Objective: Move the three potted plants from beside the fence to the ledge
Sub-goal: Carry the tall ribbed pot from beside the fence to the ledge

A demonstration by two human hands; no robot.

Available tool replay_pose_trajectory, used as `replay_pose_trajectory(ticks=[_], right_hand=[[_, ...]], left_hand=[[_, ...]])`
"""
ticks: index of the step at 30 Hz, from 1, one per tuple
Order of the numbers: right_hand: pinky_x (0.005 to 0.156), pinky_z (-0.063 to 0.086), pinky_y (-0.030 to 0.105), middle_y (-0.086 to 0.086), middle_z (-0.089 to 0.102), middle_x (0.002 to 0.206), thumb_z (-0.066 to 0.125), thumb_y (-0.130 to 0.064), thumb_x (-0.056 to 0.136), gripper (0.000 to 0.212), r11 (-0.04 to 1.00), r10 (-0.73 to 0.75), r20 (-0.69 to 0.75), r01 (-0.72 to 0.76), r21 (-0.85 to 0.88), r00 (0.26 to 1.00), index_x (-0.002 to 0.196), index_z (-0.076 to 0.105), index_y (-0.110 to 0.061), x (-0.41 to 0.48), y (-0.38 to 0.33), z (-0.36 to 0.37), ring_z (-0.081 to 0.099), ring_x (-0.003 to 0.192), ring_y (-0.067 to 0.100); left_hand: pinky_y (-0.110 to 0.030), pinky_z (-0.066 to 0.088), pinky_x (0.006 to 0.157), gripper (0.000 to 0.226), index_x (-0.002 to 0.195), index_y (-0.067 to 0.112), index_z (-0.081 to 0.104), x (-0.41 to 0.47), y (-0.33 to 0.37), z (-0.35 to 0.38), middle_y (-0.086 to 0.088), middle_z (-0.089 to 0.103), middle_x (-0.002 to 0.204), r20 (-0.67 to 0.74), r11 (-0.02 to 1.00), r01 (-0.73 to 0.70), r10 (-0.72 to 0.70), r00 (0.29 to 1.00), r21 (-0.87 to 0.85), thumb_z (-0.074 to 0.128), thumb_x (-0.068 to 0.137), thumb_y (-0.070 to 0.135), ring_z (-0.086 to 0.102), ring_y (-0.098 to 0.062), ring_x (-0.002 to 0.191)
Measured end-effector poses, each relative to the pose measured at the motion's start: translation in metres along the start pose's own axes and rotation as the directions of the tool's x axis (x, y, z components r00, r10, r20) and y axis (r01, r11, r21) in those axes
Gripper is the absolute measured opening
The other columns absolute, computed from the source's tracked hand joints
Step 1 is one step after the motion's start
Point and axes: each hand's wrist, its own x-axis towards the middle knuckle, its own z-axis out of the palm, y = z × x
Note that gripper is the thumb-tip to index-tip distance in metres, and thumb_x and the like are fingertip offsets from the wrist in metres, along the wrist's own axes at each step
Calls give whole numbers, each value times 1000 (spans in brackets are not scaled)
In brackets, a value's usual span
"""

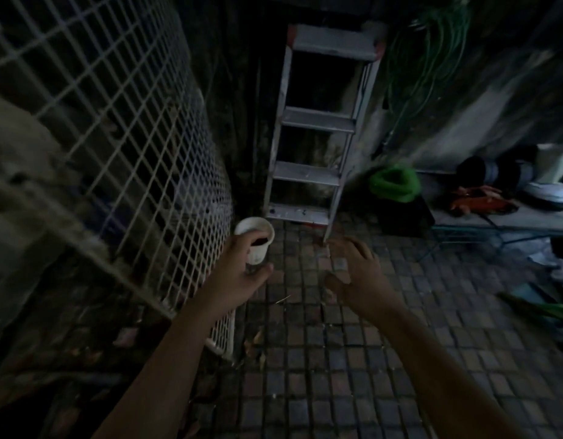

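Note:
A small white pot (256, 237) with dark soil inside sits at the foot of the white wire fence (122, 128). My left hand (239, 274) wraps around the pot, fingers over its rim and thumb below. My right hand (357, 267) hovers to the right of it above the tiled floor, fingers spread and holding nothing. No plant shows above the soil in this dim light. No other pots are visible beside the fence.
A grey stepladder (315, 137) leans on the dark wall straight ahead. A green coiled hose (395, 183) sits on a black box to its right. A low ledge (508, 215) at right carries an orange object and dark pots. Small square tiles (337, 359) cover the floor.

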Motion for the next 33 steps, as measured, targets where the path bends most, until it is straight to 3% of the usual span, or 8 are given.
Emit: replay_pose_trajectory(ticks=[7, 10, 14, 15, 18, 26, 30, 33], right_hand=[[115, 40, 51, 0, 33, 160, 64, -53, 88, 71, 992, -94, 133, 81, 98, 987, 152, 39, -33, 188, 131, 39, 31, 147, 27], [118, 35, 46, 0, 34, 161, 56, -54, 91, 71, 978, -207, 265, 195, 71, 942, 155, 39, -27, 291, 219, 100, 30, 149, 24], [87, -3, -3, 9, 62, 137, 51, -52, 81, 70, 938, -337, 196, 347, -17, 921, 141, 57, -17, 405, 314, 206, 59, 127, 30], [55, 46, 24, 10, 69, 125, 53, -53, 80, 66, 936, -343, 200, 352, -12, 918, 133, 64, -14, 424, 331, 233, 67, 113, 31], [99, 49, 41, 17, 62, 135, 63, -49, 88, 65, 925, -373, 282, 379, 38, 884, 142, 57, -14, 470, 385, 324, 62, 122, 38], [96, 16, 23, 2, 51, 141, 58, -43, 100, 50, 912, -378, 137, 343, 226, 915, 147, 45, -33, 517, 489, 539, 39, 131, 20], [104, 28, 39, -28, 43, 122, 54, -47, 103, 39, 887, -395, 69, 361, 288, 916, 140, 51, -35, 523, 511, 603, 22, 105, -10], [102, 30, 41, -6, 45, 139, 61, -51, 97, 51, 890, -370, -15, 359, 280, 929, 144, 43, -40, 533, 510, 626, 28, 128, 9]], left_hand=[[0, 35, 87, 60, 150, 16, 46, 163, -86, 104, -10, 39, 156, -155, 976, 218, -215, 964, 1, 72, 96, 12, 43, -26, 140], [-17, 37, 101, 63, 146, 5, 52, 242, -163, 170, -14, 46, 152, -247, 923, 382, -361, 899, 41, 79, 90, 10, 48, -28, 139], [-32, 32, 120, 71, 154, 13, 42, 340, -294, 255, -10, 33, 166, -279, 856, 513, -478, 833, 65, 76, 92, 19, 34, -29, 154], [-34, 28, 122, 75, 158, 17, 37, 355, -326, 275, -8, 27, 169, -280, 832, 543, -497, 821, 115, 75, 93, 25, 26, -28, 157], [-45, 25, 123, 80, 161, 23, 26, 395, -415, 327, -4, 15, 172, -264, 729, 602, -542, 798, 325, 66, 95, 44, 13, -31, 159], [-68, 23, 119, 57, 157, 30, 32, 471, -607, 392, -8, 18, 169, -446, 596, 595, -397, 802, 539, 52, 104, 41, 10, -52, 154], [-58, 25, 115, 34, 133, 9, 56, 481, -646, 402, -23, 49, 141, -592, 708, 498, -139, 794, 501, 55, 104, 27, 40, -52, 137], [-67, 22, 120, 23, 113, 1, 65, 472, -658, 397, -29, 58, 118, -629, 762, 368, 66, 775, 533, 67, 92, 11, 50, -53, 121]])
